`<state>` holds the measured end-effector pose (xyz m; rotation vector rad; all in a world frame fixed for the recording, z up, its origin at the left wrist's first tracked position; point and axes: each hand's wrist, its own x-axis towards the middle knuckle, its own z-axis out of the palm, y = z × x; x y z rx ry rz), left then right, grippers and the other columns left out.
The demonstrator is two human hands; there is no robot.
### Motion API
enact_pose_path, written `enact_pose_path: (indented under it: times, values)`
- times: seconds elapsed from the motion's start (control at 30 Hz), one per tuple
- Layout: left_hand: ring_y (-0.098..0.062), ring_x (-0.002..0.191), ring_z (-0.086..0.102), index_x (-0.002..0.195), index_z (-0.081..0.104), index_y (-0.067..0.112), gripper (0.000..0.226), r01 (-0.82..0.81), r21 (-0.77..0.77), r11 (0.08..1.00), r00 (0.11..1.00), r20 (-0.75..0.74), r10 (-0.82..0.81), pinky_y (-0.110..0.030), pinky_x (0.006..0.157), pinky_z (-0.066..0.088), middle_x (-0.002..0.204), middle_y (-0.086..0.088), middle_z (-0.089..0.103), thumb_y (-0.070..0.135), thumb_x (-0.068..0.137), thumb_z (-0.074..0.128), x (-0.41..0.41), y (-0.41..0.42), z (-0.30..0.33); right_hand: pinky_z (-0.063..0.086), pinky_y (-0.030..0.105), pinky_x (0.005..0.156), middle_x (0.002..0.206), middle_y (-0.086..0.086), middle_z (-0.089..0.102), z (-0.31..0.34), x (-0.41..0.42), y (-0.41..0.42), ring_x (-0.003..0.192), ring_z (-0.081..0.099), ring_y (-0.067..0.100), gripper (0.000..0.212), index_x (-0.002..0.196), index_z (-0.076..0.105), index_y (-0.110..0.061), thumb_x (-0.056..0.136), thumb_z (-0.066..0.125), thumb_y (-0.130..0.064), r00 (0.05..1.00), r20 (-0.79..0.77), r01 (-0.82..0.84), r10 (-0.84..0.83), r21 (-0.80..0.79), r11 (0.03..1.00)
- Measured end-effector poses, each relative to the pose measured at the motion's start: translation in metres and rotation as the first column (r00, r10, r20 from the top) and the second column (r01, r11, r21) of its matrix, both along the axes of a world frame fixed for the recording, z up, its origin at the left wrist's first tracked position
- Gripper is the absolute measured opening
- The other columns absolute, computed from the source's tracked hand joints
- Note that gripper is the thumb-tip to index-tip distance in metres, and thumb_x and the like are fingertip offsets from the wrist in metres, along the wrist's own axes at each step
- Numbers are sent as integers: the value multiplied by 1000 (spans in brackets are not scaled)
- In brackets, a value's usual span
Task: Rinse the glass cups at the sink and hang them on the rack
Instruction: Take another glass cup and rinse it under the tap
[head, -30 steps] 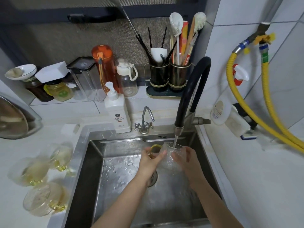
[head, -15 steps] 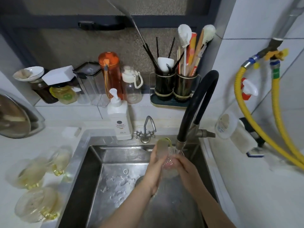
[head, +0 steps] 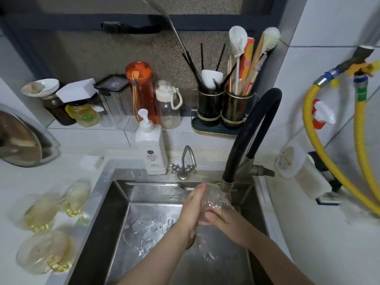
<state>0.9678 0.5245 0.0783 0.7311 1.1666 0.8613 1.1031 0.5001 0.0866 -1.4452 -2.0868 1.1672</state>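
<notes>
While water runs from the black faucet spout (head: 226, 185) at centre right of the frame, a clear glass cup (head: 216, 204) is held directly under its nozzle, above the steel sink (head: 115, 212). The cup looks tipped, its long axis running from lower left up toward the nozzle at upper right, but glare and splashing water blur its outline, so the exact tilt cannot be told. The left hand (head: 194, 210) presses against the cup's left side with fingers extended upward along the glass, and the right hand (head: 223, 220) grasps it from below and right, fingers curled around the base. Both hands are touching the cup; neither is nearer. Three more glass cups (head: 47, 229) with yellow handles lie on the white counter at lower left, well apart from the sink's basin. A white soap dispenser (head: 151, 149) and a small tap (head: 185, 164) stand behind the sink. No rack is in view, so judging the hanging move, its direction cannot be told from here.
</notes>
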Motion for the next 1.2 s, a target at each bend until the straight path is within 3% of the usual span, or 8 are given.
enact_pose_path:
  times: [0.2, 0.33, 0.43, 0.6, 0.77, 0.97, 1.1, 1.2]
  values:
    - [-17, 117, 59, 128, 49, 47, 60, 10, 82, 997, 999, 46, -14, -40, 103, 44, 127, 5, 62, 59, 73, 68, 0, -5, -6, 50, 31, 90, 106, 12, 70, 7, -12, 4, 99, 68, 15, 24, 109, 64, -6, 98, 47, -19, 758, -526, 257, -385, -302, 918]
    - [-1, 97, 66, 126, 55, 32, 41, -33, 86, 996, 999, 44, 29, -18, 77, 52, 114, 8, 66, 41, 87, 61, 0, -6, -4, 43, 35, 103, 117, 5, 64, 0, -15, -2, 111, 61, 13, 23, 112, 62, -25, 95, 50, -34, 794, -451, 295, -409, -303, 906]
    - [-18, 97, 69, 122, 60, 19, 49, -5, 15, 1000, 999, 42, 5, -33, 83, 56, 111, -6, 71, 50, 84, 64, -1, 0, -1, 44, 37, 103, 113, -3, 66, -10, -7, -9, 108, 61, 8, 25, 113, 57, -24, 94, 50, -39, 931, -259, 193, -257, -249, 949]
    - [-14, 123, 53, 131, 48, 41, 62, 67, 69, 995, 997, 39, -70, -42, 110, 36, 131, 7, 58, 65, 76, 63, 5, -10, -7, 52, 44, 92, 104, 11, 72, 4, -6, -1, 99, 68, 27, 31, 109, 66, -10, 96, 50, -33, 643, -563, 326, -520, -413, 851]
    - [-15, 108, 63, 124, 59, 26, 46, -20, 96, 995, 1000, -2, 20, -36, 97, 49, 124, 0, 64, 52, 86, 58, -2, 0, 6, 48, 37, 96, 105, -2, 68, 5, -9, -11, 102, 64, 10, 24, 112, 62, -21, 92, 55, -32, 909, -342, 163, -239, -236, 958]
    - [-2, 122, 45, 136, 43, 45, 60, 62, 206, 977, 998, -13, -61, -30, 105, 36, 131, 22, 46, 49, 80, 65, -3, -8, 1, 46, 45, 100, 119, 6, 68, 14, -8, -10, 113, 63, 21, 31, 120, 63, -12, 99, 43, -23, 608, -654, 190, -451, -431, 882]
    - [-17, 110, 64, 129, 55, 30, 44, 26, 100, 995, 998, 55, -32, -37, 99, 49, 123, 0, 65, 37, 86, 63, -8, 1, 10, 49, 22, 90, 107, -7, 72, 13, -6, -17, 104, 65, 5, 21, 106, 66, -24, 95, 51, -14, 849, -470, 106, -242, -297, 949]
    - [-19, 114, 62, 137, 42, 38, 60, 117, 42, 992, 991, 58, -119, -44, 99, 48, 132, 2, 59, 54, 82, 61, -7, -4, 7, 51, 26, 85, 95, -2, 72, 14, 5, -10, 93, 68, 7, 15, 98, 66, -19, 95, 51, -20, 873, -411, 160, -263, -267, 950]
